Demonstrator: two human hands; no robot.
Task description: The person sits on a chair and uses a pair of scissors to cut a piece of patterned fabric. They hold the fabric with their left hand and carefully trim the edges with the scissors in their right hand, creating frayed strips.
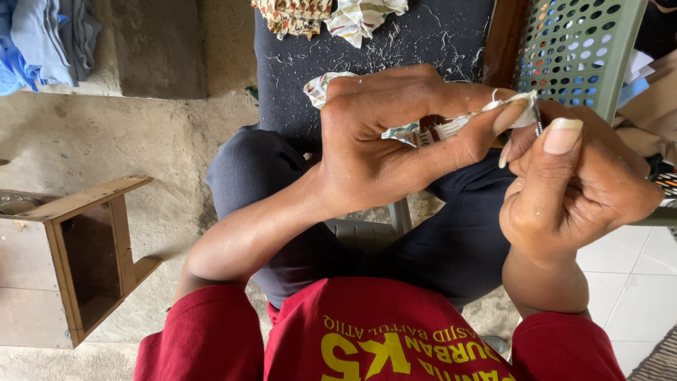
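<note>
My left hand (395,137) is closed around a small piece of patterned white fabric (423,130), pinching its edge between thumb and fingers. Part of the cloth sticks out behind the knuckles (317,86). My right hand (578,183) is close beside it, fingers curled, holding a thin metal needle (538,120) at the fabric's pinched tip. Both hands hover over my lap in dark trousers (451,247).
A dark cloth surface (423,35) strewn with thread scraps lies ahead, with patterned fabric pieces (331,14) on it. A green perforated plastic chair (578,42) stands at right, a wooden stool (84,247) at left, folded blue and grey clothes (42,42) top left.
</note>
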